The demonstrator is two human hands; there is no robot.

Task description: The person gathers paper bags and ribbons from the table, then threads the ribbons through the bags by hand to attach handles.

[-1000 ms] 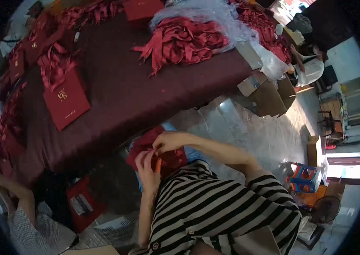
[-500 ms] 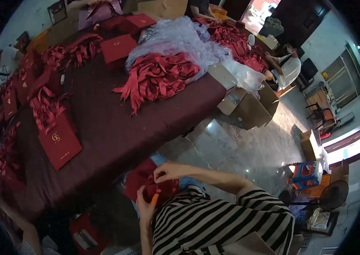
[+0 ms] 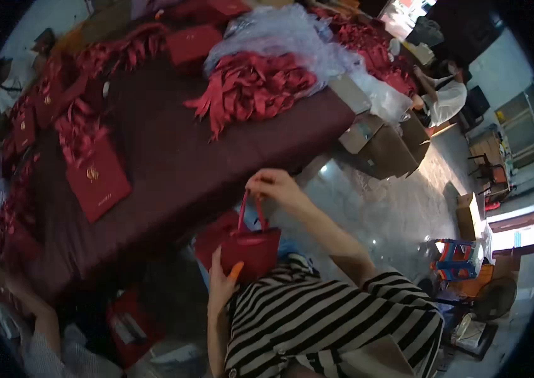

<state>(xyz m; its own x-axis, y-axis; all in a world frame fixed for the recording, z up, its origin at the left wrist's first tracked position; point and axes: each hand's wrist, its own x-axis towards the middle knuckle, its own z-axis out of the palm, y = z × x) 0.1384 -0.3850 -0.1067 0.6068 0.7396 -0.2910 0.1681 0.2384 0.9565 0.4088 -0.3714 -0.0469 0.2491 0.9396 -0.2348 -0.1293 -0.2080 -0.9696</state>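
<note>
A red gift bag [image 3: 255, 255] rests on my lap, in front of my striped shirt. My right hand [image 3: 273, 188] is closed in a pinch on the bag's red ribbon handle [image 3: 242, 211] and holds it stretched up above the opening. Against the bag's side, my left hand [image 3: 221, 283] grips it, with an orange cover [image 3: 235, 271] on the thumb. Part of the left fingers is hidden behind the bag. Another red piece [image 3: 213, 236] lies beside the bag, its kind unclear.
A table [image 3: 172, 151] with a dark red cloth stands ahead, bearing a heap of red ribbons [image 3: 251, 88], clear plastic [image 3: 279, 34] and a flat red bag [image 3: 98, 181]. Cardboard boxes [image 3: 386, 151] stand at its right end. A co-worker's arm [image 3: 31, 302] shows at lower left.
My right hand has risen from the bag and pulled the ribbon handle up with it. The bag now shows upright in my left hand. The view has shifted slightly.
</note>
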